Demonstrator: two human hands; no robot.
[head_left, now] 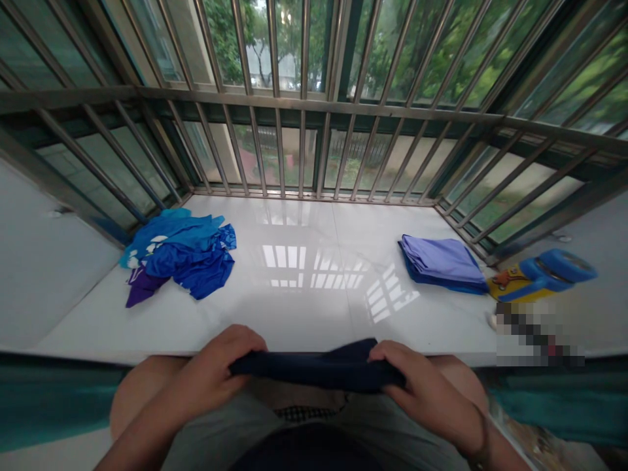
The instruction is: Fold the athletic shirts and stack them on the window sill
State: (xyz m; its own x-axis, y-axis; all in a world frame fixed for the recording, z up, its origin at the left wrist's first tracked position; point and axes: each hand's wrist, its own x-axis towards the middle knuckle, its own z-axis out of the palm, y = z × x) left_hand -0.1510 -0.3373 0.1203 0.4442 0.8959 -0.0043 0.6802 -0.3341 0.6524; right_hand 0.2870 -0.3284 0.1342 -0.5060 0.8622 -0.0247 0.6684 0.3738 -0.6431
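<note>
Because each hand grips one end, the dark cloth (pixel 314 370) is drawn out between them above the lap, at the near edge of the white ledge (pixel 294 314); such a hold probably pulls it straight. The left hand (pixel 228 366) is closed on one end, and the right hand (pixel 412 379) clasps the other. A loose heap of clothes (pixel 186 252) lies on the left, while a folded stack (pixel 444 258) sits on the right (its edges roughly lined up), presumably apart so crumpled and flat pieces do not mix. Beside the stack, the blue and yellow bottle (pixel 544 271) seems placed out of the way.
</note>
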